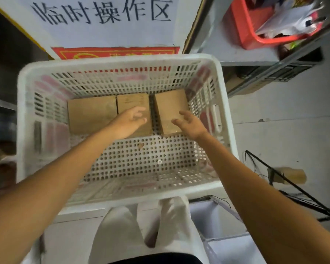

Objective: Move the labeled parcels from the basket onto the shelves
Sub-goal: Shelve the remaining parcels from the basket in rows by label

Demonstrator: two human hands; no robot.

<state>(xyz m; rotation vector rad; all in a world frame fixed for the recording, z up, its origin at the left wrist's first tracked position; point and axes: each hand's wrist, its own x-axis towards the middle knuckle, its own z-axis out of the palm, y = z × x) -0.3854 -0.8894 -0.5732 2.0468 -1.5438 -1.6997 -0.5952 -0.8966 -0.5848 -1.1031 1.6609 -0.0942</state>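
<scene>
Cardboard sits right under both your hands. L hand hangs over the mid parcel, fingers loosely curled and gripping nothing; can't tell if the tips touch the box top. R hand is over the near end of the R parcel, fingers spread and relaxed, thumb out to the side, nothing pinched; contact w/ the box is unclear too. Both forearms reach in over the near rim. Moving out: L parcel lies flat just beside the mid one, edges looking like they meet, while a narrow gap w/ perforated floor showing splits mid from R. All 3 are plain brown boxes lying flat along the far wall of the white slotted basket. There's faint print on the mid box, too blurred to read. Beyond the basket, a white sign w/ big dark characters, and a red banner peeking out just under it. Up on your R, a grey metal shelf carries a red bin stuffed w/ white packets. Down by you, pale trousers, and off to the R a thin black stand on the grey floor.
</scene>
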